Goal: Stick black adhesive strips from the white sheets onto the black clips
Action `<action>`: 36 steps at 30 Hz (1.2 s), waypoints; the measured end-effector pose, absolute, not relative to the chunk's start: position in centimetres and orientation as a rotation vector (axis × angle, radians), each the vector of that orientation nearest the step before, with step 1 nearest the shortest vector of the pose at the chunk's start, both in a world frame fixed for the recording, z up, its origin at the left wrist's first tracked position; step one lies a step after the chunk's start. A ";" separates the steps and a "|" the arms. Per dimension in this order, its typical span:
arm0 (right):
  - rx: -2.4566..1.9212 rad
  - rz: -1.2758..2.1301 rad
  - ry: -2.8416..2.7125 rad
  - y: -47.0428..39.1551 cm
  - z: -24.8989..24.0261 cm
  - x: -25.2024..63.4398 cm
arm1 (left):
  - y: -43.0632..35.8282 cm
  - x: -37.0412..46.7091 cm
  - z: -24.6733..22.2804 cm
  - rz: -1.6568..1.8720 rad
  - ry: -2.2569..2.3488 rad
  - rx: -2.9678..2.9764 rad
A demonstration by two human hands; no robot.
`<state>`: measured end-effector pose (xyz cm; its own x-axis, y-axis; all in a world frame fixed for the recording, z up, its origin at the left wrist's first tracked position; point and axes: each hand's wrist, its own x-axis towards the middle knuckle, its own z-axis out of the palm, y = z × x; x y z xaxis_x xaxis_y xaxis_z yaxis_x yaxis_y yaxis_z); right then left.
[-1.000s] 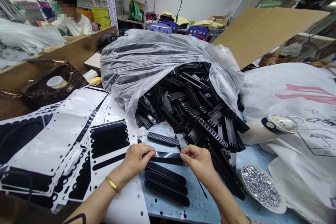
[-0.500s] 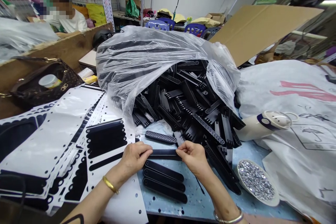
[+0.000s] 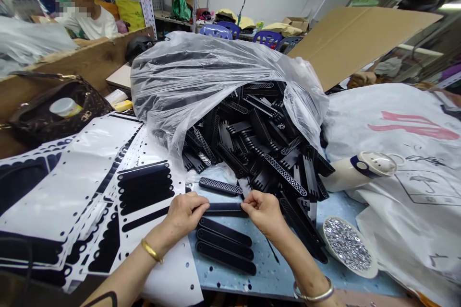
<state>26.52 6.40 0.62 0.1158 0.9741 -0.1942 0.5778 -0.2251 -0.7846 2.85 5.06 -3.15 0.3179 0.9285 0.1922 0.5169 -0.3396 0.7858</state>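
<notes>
Holding a slim, straight black strip (image 3: 225,207), pinched at its nine-o'clock end by curled left hand (image 3: 184,212), at three o'clock by curled right hand (image 3: 265,212)

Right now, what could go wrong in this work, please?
The slim black strip, pinched by the left hand and right hand, could slip askew. The black toothed pieces heaped at the mouth of the translucent plastic bag might slide toward the hands. The right forearm may tip the nearby white bowl, scattering its silvery pieces.
</notes>
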 end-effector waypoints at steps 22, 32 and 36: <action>-1.877 0.952 -1.530 6.0 0.7 26.4 | 5.1 2.9 -2.7 0.844 1.257 1.970; -1.817 1.010 -1.514 5.5 0.8 27.0 | 5.1 2.9 -2.7 0.802 1.284 1.969; -1.832 1.001 -1.509 5.5 0.6 26.9 | 5.1 2.8 -2.7 0.806 1.287 1.978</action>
